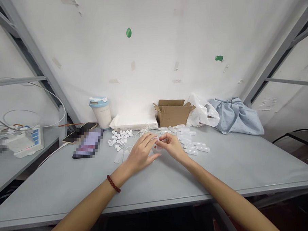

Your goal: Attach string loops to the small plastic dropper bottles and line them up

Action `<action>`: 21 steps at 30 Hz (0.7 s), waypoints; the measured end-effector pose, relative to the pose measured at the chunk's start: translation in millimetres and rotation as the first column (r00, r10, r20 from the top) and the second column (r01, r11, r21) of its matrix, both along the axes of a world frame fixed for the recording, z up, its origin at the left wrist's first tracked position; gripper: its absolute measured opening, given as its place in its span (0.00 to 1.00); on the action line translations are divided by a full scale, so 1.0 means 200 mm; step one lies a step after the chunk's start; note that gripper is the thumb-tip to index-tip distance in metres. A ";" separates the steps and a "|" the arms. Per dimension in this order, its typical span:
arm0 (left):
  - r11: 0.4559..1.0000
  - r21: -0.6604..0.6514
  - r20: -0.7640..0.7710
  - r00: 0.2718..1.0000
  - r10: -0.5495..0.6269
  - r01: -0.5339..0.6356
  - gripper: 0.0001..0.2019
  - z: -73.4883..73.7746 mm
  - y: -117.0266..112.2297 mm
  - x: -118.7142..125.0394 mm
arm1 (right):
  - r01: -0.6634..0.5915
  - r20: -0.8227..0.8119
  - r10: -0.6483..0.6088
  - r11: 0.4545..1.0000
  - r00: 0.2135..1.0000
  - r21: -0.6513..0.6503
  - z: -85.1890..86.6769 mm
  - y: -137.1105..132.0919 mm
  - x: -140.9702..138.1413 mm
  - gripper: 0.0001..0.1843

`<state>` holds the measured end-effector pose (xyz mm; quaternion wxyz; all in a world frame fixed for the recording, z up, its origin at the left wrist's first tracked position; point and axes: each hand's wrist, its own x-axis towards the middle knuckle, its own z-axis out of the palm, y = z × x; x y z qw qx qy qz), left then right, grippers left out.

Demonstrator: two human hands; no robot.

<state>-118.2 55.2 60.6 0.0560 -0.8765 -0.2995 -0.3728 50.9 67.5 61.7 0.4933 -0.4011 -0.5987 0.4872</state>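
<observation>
My left hand (141, 151), with a dark red bead bracelet (113, 184) on its wrist, meets my right hand (169, 145) above the middle of the table. A small translucent plastic tube (158, 148) is between their fingertips, partly hidden. My right thumb and forefinger pinch it. The left fingers bend over it from the other side, their thumb standing out below. Left of the hands lie small white plastic caps (121, 137) in a loose pile, and translucent tubes (119, 156) near my left wrist. White strings (143, 131) lie just behind the left hand. More translucent tubes (187, 137) are heaped to the right.
Along the wall stand a blue-lidded cup (101, 114), a flat white stack (133, 121), an open cardboard box (173, 114), a white plastic bag (201, 112) and a light blue cloth bundle (235, 115). Two phones (88, 143) (75, 134) lie at left. A power strip (31, 142) sits farther left.
</observation>
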 end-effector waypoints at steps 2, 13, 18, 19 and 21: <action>1.000 0.003 -0.005 1.000 0.007 -0.007 0.21 -0.01 0.00 0.00 | 0.010 0.014 -0.010 1.000 1.000 0.006 0.00 -0.01 0.00 0.19; 0.990 -0.122 -0.032 0.998 0.062 -0.066 0.16 -0.03 -0.01 0.03 | 0.044 0.215 -0.049 0.999 0.975 0.031 -0.05 0.03 0.01 0.16; 0.960 -0.266 -0.078 0.995 0.069 -0.087 0.13 -0.03 -0.03 0.05 | 0.011 0.347 -0.017 1.000 0.938 0.021 -0.07 0.05 0.02 0.13; 0.953 -0.290 -0.085 0.994 0.069 -0.091 0.12 -0.03 -0.04 0.05 | 0.002 0.367 -0.011 1.000 0.930 0.026 -0.08 0.05 0.02 0.13; 0.938 -0.333 -0.094 0.993 0.072 -0.100 0.12 -0.03 -0.04 0.05 | -0.019 0.404 0.004 0.999 0.915 0.032 -0.09 0.06 0.02 0.11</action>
